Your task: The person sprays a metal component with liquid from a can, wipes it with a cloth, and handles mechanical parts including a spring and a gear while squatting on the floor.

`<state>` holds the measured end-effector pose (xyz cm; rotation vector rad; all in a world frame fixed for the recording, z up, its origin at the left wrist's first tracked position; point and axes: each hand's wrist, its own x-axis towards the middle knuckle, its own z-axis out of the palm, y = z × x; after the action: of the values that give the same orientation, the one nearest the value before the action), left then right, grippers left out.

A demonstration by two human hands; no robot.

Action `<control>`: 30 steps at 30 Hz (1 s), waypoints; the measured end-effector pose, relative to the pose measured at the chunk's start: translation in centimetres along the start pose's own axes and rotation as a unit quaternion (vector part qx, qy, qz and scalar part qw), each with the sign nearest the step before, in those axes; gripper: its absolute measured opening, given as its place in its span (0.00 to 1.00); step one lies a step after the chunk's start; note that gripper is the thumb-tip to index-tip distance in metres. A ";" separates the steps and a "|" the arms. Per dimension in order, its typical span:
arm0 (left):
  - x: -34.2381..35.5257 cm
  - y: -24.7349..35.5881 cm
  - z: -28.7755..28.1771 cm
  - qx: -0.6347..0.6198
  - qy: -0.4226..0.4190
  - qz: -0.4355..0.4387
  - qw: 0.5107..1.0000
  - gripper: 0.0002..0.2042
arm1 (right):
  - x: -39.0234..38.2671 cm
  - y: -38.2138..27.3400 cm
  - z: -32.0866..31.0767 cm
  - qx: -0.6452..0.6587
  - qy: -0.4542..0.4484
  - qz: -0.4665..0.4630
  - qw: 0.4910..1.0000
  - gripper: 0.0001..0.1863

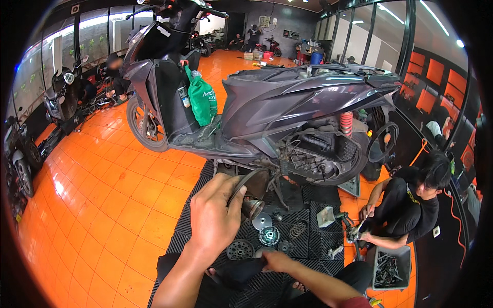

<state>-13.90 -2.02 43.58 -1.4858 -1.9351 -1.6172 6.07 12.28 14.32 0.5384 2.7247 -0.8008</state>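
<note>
My left hand [218,210] is raised at the centre, its fingers and thumb closed round a dark metal pulley disc [258,180] with a shiny, flared hub. The disc is seen nearly edge-on. Lower down, my right hand [280,262] is by my dark-clad knee with fingers curled; what they grip, if anything, is hidden. Between and beyond my hands, parts lie on a black ribbed mat: a silver disc [262,221], a toothed round part [269,236], a dark perforated disc [240,250], a coil spring [297,229] and a small round part [284,246].
A dark scooter [292,108] with its side casing open stands ahead, a green bag [202,97] hanging on it. At right a squatting co-worker [418,200] handles a part beside a grey tool bin [393,267]. Orange tiles [118,205] lie left; other motorbikes [64,100] stand beyond.
</note>
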 end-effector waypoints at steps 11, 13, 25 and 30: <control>-0.4 1.4 2.5 -0.035 -0.053 -0.017 0.998 0.07 | -11.6 -5.9 -17.4 0.292 0.194 -0.111 0.930 0.17; -0.5 1.6 3.1 -0.014 -0.059 0.013 0.998 0.07 | -12.5 -6.9 -17.8 0.245 0.352 -0.140 0.892 0.17; -3.6 3.3 9.8 -0.017 -0.188 0.038 0.981 0.07 | -11.5 -9.2 -16.1 0.042 0.495 -0.156 0.854 0.25; -4.1 2.7 10.9 -0.003 -0.198 0.036 0.980 0.07 | -11.9 -9.1 -14.6 0.015 0.463 -0.101 0.880 0.32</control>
<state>-5.35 4.50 38.33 -1.9785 -2.0372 -1.3767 11.12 10.09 34.54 0.8145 3.7018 -0.7543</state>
